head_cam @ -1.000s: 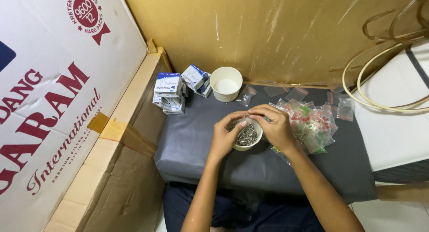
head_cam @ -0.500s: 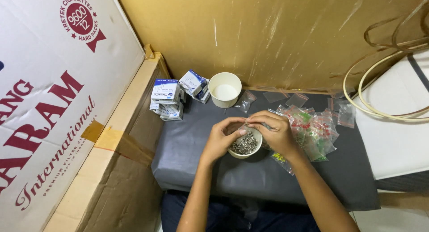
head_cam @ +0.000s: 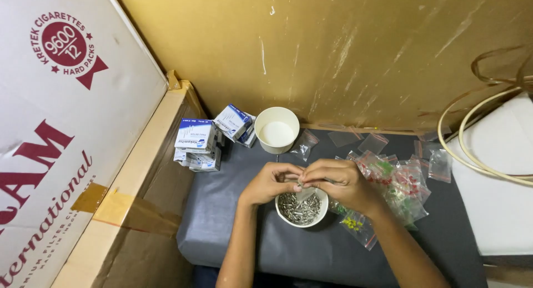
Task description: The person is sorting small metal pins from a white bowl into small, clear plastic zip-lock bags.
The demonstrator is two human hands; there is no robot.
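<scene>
My left hand (head_cam: pixel 269 181) and my right hand (head_cam: pixel 338 181) meet over a small white bowl (head_cam: pixel 302 209) full of small silver metal parts. Together they pinch a small clear plastic bag (head_cam: pixel 305 192) whose lower end hangs over the bowl. The bowl sits on a dark grey mat (head_cam: pixel 233 210). Just right of my right hand lies a heap of small clear bags (head_cam: pixel 400 182) holding red, green and yellow bits.
An empty white paper cup (head_cam: pixel 277 129) stands at the back by the brown wall. Stacked small blue-and-white boxes (head_cam: pixel 197 144) lie to its left. A large cardboard carton (head_cam: pixel 66 155) fills the left side. Empty clear bags (head_cam: pixel 344 138) lie behind; a white surface with coiled tubing (head_cam: pixel 488 155) is right.
The view has shifted, so everything sits lower in the frame. My hands stay together over the bowl, with the small clear bag now showing between the fingertips.
</scene>
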